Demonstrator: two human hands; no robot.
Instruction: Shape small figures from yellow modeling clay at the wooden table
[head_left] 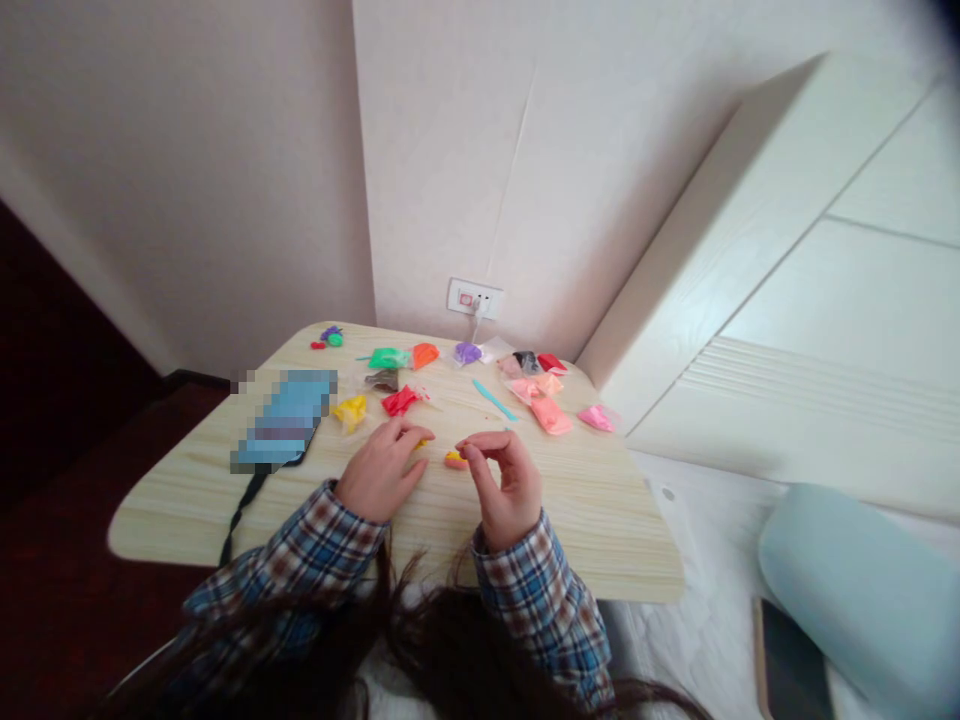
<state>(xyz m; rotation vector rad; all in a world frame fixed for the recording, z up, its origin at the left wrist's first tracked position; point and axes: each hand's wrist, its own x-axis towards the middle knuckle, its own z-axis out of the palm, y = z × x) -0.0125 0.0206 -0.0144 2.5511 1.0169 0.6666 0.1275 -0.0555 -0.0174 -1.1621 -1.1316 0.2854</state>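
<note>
Head view: the left hand (381, 470) is laid low over the tabletop (600, 540), palm down, its fingers loosely spread and the thumb set apart. A yellow bit (421, 443) is partly covered by its fingertips — whether it is gripped or merely steadied cannot be told. The right hand (510, 485) is turned on its side, thumb and forefinger brought close together, a pose apparently suited to fine work; whether anything is pinched there is too small to be made out. Just beside those fingertips, between the two hands, a small yellow-and-orange piece (455, 460) is seen, presumably placed there so that it can be reached by both.

The yellow packet (349, 412) and the red packet (400, 401) are set beyond the left hand, near enough, it seems, to be drawn from easily. A blue stick (493, 399) is laid farther out, clear of the fingers. At the left, a phone (285, 420) is rested on the table — perhaps put aside there so that working room is left in front.
</note>
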